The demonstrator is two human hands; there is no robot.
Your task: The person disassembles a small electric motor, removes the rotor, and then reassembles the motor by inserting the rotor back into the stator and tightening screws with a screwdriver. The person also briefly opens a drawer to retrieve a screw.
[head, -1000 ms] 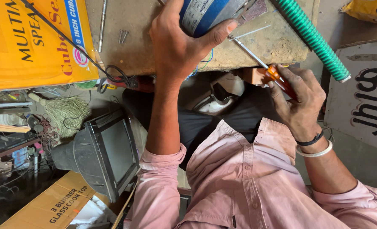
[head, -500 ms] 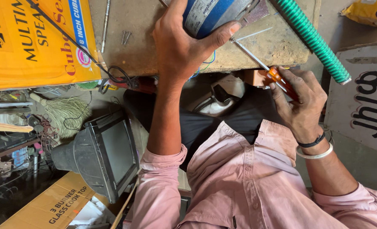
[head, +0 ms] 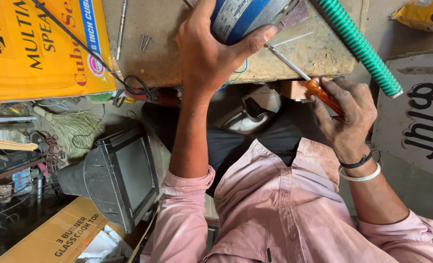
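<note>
The left hand point(head: 209, 53) has its fingers wrapped around a blue-and-silver cylinder point(head: 241, 17) at twelve o'clock on the worn workbench point(head: 177, 44). The right hand point(head: 345, 114) is closed on an orange-handled screwdriver point(head: 304, 78), whose tip seemingly touches the cylinder's edge. A green ribbed hose point(head: 360, 46) lies at two o'clock.

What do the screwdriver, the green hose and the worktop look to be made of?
Screwdriver: bright bare metal shaft, glossy see-through orange handle, probably plastic. Green hose: ribbed, slightly shiny, likely flexible plastic. Worktop: matte brown, scuffed and speckled, seemingly wood or board; which one I cannot tell.
</note>
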